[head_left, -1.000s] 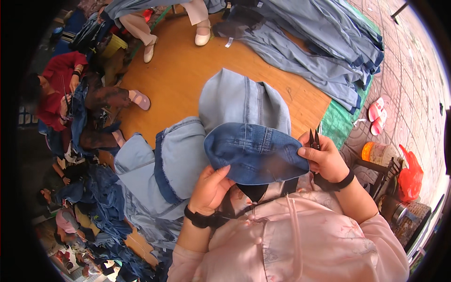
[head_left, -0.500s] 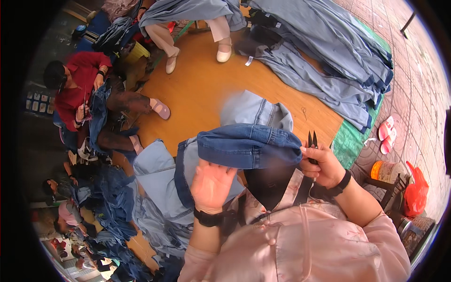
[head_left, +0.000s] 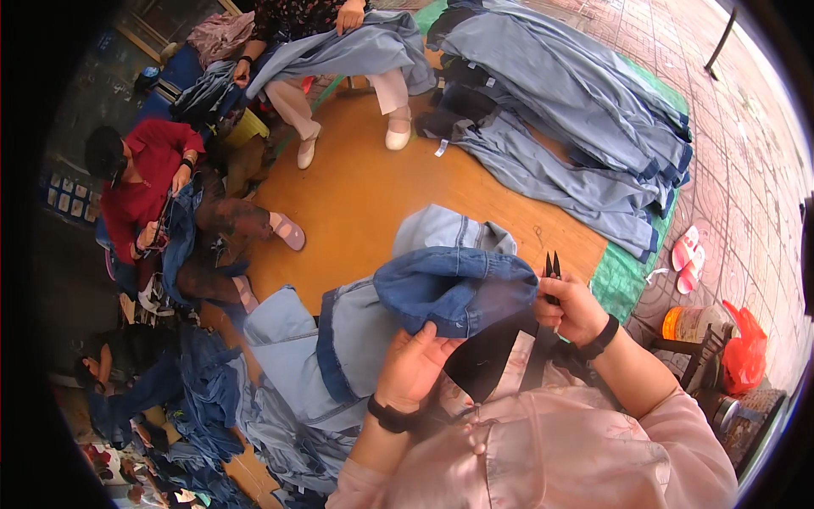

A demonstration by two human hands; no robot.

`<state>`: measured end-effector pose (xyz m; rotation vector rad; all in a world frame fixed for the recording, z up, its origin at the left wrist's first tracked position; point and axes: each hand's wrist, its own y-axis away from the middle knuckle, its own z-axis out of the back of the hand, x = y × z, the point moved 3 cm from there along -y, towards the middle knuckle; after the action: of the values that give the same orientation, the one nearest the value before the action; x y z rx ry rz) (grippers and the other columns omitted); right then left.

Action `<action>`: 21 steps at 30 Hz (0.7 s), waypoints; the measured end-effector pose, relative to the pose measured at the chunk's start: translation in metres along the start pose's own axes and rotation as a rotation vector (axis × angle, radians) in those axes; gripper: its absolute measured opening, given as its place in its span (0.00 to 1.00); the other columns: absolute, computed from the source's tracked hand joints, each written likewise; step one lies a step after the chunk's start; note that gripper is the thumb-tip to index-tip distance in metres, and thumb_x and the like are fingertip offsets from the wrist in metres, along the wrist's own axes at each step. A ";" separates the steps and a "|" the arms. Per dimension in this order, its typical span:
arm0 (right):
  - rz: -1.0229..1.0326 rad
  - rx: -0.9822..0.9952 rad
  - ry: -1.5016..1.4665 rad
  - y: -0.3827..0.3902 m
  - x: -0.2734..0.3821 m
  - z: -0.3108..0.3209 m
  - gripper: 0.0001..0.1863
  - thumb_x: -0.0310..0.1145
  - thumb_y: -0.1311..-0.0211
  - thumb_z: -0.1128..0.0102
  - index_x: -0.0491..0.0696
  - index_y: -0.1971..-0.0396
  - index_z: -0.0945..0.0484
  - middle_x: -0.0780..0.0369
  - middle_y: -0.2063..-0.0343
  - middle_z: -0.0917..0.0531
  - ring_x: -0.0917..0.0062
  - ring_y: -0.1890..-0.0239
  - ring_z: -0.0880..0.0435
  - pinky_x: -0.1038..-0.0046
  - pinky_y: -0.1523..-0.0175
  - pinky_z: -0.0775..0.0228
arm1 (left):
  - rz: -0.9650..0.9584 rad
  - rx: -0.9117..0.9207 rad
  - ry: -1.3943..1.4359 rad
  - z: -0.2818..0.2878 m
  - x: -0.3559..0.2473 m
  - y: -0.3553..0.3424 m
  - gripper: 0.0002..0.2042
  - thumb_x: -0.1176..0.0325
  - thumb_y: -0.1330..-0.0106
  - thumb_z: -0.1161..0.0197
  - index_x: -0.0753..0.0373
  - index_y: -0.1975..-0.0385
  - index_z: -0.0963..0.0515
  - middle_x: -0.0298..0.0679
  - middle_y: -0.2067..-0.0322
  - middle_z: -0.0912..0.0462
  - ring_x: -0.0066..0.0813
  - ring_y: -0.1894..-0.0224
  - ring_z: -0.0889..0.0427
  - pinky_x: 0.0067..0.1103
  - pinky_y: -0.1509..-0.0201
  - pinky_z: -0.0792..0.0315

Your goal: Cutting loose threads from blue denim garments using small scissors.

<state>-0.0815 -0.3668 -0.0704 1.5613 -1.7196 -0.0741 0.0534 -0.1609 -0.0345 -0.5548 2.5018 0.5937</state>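
Observation:
A pair of jeans, partly inside out, lies across my lap, its dark blue leg end (head_left: 500,293) bunched up with a fold gaping in the middle. My left hand (head_left: 411,365) pinches the lower edge of this leg end between thumb and fingers. At the other end, my right hand (head_left: 572,314) grips the denim edge by the fingertips. The same hand keeps small black thread snips (head_left: 552,267) in its palm, blades pointing up and away from me. Pale inside-out denim (head_left: 356,331) with a dark blue band spreads to the left.
Light blue jeans (head_left: 560,93) lie in layers on the wooden board (head_left: 356,204) and green sheet (head_left: 632,263). Loose scissors (head_left: 538,233) rest on the board. Two people handle denim at far left and top. Pink slippers (head_left: 688,259), a red bag (head_left: 746,348) and a denim pile (head_left: 195,382) surround me.
My left hand has gone from lying open, palm up, under the leg end to pinching its edge, slightly to the right. The fabric has folded open. My right hand keeps its hold.

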 end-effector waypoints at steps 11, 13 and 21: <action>1.215 0.039 1.219 0.051 0.018 -0.094 0.15 0.22 0.53 0.32 0.49 0.62 0.20 0.62 0.68 0.21 0.75 0.75 0.21 0.74 0.74 0.30 | 0.003 0.042 -0.162 -0.022 0.002 -0.001 0.13 0.71 0.28 0.49 0.65 0.47 0.27 0.42 0.48 0.22 0.36 0.46 0.23 0.36 0.39 0.30; 1.212 0.054 1.326 0.044 0.013 -0.098 0.13 0.20 0.52 0.34 0.47 0.64 0.21 0.61 0.69 0.21 0.76 0.71 0.21 0.73 0.72 0.29 | -0.008 0.050 -0.198 -0.025 0.003 -0.004 0.14 0.70 0.28 0.49 0.65 0.47 0.27 0.42 0.48 0.22 0.35 0.46 0.23 0.36 0.39 0.30; 0.726 -0.349 0.783 0.013 0.038 -0.032 0.11 0.34 0.36 0.41 0.42 0.74 0.23 0.67 0.83 0.26 0.84 0.77 0.27 0.79 0.71 0.37 | -0.104 0.012 -0.190 -0.001 -0.003 0.001 0.16 0.69 0.29 0.47 0.64 0.43 0.30 0.43 0.44 0.25 0.39 0.42 0.26 0.38 0.36 0.34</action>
<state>-0.0710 -0.3820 -0.0221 0.5193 -1.4126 0.5095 0.0551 -0.1596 -0.0317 -0.5917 2.2820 0.5640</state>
